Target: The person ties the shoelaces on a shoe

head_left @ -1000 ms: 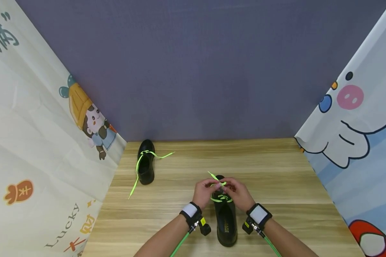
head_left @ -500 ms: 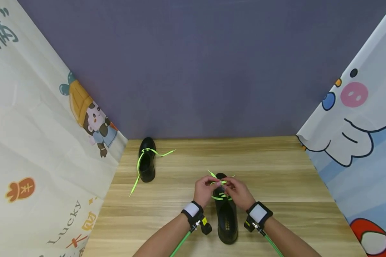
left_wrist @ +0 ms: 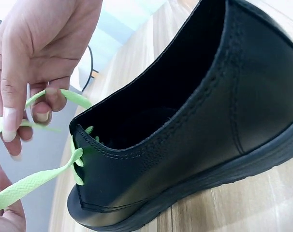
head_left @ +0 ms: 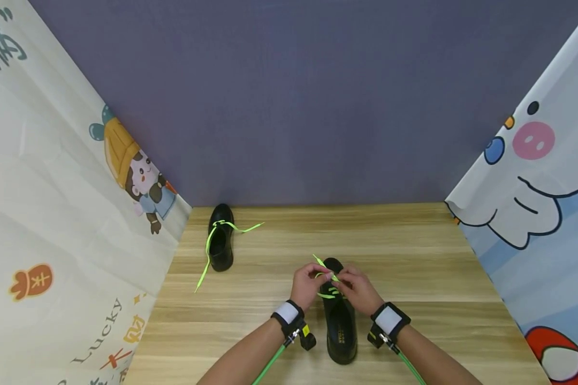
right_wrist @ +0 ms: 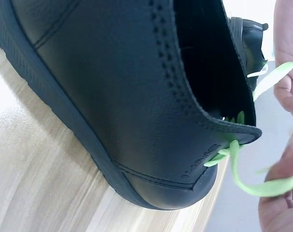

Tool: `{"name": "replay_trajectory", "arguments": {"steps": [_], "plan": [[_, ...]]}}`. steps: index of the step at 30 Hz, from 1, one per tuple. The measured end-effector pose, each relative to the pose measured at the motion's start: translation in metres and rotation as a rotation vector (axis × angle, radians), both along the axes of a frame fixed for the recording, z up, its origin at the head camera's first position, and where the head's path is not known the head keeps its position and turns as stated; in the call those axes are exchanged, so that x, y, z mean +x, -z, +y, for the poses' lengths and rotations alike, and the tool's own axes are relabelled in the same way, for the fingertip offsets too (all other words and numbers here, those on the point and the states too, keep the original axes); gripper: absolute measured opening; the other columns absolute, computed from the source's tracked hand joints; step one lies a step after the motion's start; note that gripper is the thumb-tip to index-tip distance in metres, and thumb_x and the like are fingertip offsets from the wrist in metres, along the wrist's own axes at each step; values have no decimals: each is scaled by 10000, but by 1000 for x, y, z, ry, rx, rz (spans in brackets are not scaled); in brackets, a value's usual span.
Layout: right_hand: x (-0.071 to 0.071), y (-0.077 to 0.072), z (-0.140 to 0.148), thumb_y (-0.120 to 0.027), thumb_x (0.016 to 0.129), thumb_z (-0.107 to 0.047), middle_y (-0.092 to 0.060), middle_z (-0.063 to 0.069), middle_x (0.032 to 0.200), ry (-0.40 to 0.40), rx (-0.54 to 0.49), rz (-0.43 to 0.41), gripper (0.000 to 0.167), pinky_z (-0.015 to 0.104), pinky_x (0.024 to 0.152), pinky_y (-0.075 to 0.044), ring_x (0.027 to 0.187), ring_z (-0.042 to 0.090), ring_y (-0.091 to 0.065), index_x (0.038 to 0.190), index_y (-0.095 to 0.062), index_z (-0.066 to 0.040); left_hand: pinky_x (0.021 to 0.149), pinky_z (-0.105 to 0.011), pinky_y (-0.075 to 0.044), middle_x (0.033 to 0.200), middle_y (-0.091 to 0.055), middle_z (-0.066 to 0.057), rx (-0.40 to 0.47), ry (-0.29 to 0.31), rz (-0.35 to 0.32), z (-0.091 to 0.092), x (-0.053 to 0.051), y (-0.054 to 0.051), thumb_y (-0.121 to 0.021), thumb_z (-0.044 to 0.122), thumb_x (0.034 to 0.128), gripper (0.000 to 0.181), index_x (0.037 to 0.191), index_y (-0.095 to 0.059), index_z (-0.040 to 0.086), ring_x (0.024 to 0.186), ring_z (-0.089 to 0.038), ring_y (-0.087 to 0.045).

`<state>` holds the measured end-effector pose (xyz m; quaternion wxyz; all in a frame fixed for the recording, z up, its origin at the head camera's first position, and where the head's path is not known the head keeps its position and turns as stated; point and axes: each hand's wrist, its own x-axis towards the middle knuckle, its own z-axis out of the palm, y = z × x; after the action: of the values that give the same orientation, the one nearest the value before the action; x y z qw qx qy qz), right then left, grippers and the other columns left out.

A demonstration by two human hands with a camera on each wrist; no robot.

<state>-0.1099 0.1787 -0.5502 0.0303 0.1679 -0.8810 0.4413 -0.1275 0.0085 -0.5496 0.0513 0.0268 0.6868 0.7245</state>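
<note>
A black shoe (head_left: 341,334) stands on the wooden tabletop with its toe pointing away from me. Neon-green lace (left_wrist: 37,186) comes out of its eyelets. Above the shoe's front, my left hand (head_left: 308,284) pinches the lace between thumb and finger. Close beside it, my right hand (head_left: 361,291) pinches lace too, its fingertips nearly meeting the left ones. One lace end sticks out beyond the left fingers. In the right wrist view a slack length of lace (right_wrist: 270,187) runs from the eyelets to the right fingers. How the strands cross between the fingertips is partly hidden.
A second black shoe (head_left: 220,251) stands at the back left, its green laces spread out loosely to both sides. The wooden tabletop (head_left: 395,246) ends at a grey-blue panel (head_left: 308,107) behind. Printed cartoon sheets (head_left: 53,187) flank both sides.
Both hands stay over the shoe's front, with small finger movements on the lace. A lace tip seen beyond the right fingers half a second ago no longer shows. The head view shifts slightly.
</note>
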Motion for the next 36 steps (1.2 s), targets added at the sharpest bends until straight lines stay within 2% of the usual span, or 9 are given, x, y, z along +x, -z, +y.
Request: {"name": "replay_trajectory", "arguments": {"steps": [3,7,10,13,17,21,24,30,36], "plan": [[-1,2,2,-707,924,-51,-661,-40,937,-22,-6,-26,116,294,748,-515,852,107,-601,1039,-714,-64,825,-253,-529,963,-718,-73,-4,2,1,-1,-1,0,-763,12,865,136,968,-707,-56,967,-157,-678],[-2,6,4,-684,943,-61,-676,-55,848,-58,-77,-54,274,298,749,-491,801,75,-609,1195,-577,-55,813,-248,-525,969,-709,-86,-11,5,10,-1,-2,2,-765,6,860,112,950,-717,-39,963,-161,-674],[-1,7,5,-656,958,-45,-667,-31,809,-86,-134,-55,252,278,732,-464,765,68,-601,1180,-541,-70,810,-246,-522,970,-705,-82,-14,4,15,-1,-2,4,-763,-3,859,107,947,-717,-42,963,-175,-673],[1,5,5,-614,979,-21,-699,33,890,-123,-163,-52,148,271,744,-499,821,90,-622,1118,-620,-75,811,-247,-525,949,-701,-43,-23,2,11,-1,-3,4,-756,-8,864,121,962,-710,-60,947,-167,-674],[4,1,6,-571,969,63,-721,85,1025,-147,-161,-72,230,293,804,-523,928,163,-641,1096,-709,-70,814,-247,-529,934,-697,-21,-34,-3,1,-2,-3,5,-754,-3,870,124,970,-709,-62,940,-155,-676],[5,1,7,-618,905,108,-733,93,1059,-132,-163,-102,299,391,898,-523,1015,246,-674,1123,-711,-75,809,-252,-529,951,-699,-38,-40,-6,-7,-3,-3,3,-759,15,872,106,958,-717,-31,939,-147,-670],[4,3,6,-675,890,85,-736,64,1063,-112,-160,-101,284,419,909,-526,1045,230,-668,1105,-715,-96,811,-254,-525,974,-701,-51,-38,-5,-19,-3,-3,2,-762,30,874,91,948,-721,-4,937,-140,-665],[3,7,7,-669,947,-49,-735,62,1003,-74,-174,-78,111,302,819,-546,942,123,-660,1041,-727,-65,809,-259,-529,992,-695,-64,-42,9,-32,-2,-1,3,-755,38,882,101,961,-715,-9,945,-143,-664],[3,11,11,-624,995,-134,-702,36,937,-25,-208,-67,132,271,758,-531,859,102,-633,1011,-721,-46,810,-304,-558,946,-708,-54,-61,6,-34,-3,-1,7,-757,51,884,116,963,-728,-28,875,-132,-679]]}}
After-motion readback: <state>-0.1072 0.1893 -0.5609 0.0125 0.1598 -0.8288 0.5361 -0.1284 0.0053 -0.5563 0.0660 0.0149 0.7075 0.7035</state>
